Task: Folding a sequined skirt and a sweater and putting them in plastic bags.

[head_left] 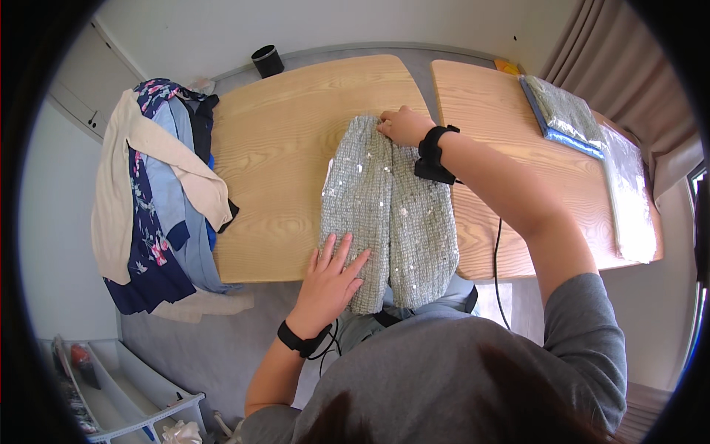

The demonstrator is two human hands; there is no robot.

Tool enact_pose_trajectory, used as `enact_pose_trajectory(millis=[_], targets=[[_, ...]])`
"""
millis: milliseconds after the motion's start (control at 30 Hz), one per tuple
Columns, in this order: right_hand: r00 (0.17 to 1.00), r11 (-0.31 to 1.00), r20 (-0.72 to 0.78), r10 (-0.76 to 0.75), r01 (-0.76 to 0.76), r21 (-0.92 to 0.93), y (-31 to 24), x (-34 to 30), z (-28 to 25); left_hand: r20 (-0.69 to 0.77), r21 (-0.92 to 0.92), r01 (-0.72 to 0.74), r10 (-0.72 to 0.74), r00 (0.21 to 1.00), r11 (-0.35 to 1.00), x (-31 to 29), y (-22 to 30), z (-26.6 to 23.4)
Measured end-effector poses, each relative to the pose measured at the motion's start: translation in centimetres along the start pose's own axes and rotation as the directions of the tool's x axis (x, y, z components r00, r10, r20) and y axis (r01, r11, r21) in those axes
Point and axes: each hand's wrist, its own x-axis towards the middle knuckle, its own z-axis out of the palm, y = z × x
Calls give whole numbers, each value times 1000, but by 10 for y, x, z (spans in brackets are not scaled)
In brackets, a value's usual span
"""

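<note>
Left hand [328, 287] flat, fingers spread, right hand [405, 126] pinching top edge: smooth evenly the pale-green sequinned tweed garment [359, 203], overhanging front edge of light wood-grain table [274, 163] near its right corner.

1. Black bin [268, 61]: on floor [196, 359], near far wall [318, 26].
2. Beige curtain [617, 59]: hangs in folds, upper right.
3. Pale grey storage unit [182, 407]: lower left, divided (red item [80, 354] in one compartment).
4. Clothes pile [170, 140]: left, cream garment [111, 185] uppermost.
</note>
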Motion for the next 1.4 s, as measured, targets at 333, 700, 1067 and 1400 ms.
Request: enact_pose_trajectory(millis=[333,700,1067,1400], targets=[[981,976,-92,-169,180,127,13,34,-18,160,10,117,-117,980,993,45,-12,10],[727,708,316,-610,679,-196,-1,-119,20,98,-266,-2,29,995,964,42,-43,-35],[712,747,327,-621,664,-28,59,-201,-15,351,-336,70,56,935,939,10,-45,-51],[798,788,156,-582,601,-135,48,-275,56,197,265,-120,68,978,957,-1,-43,1]])
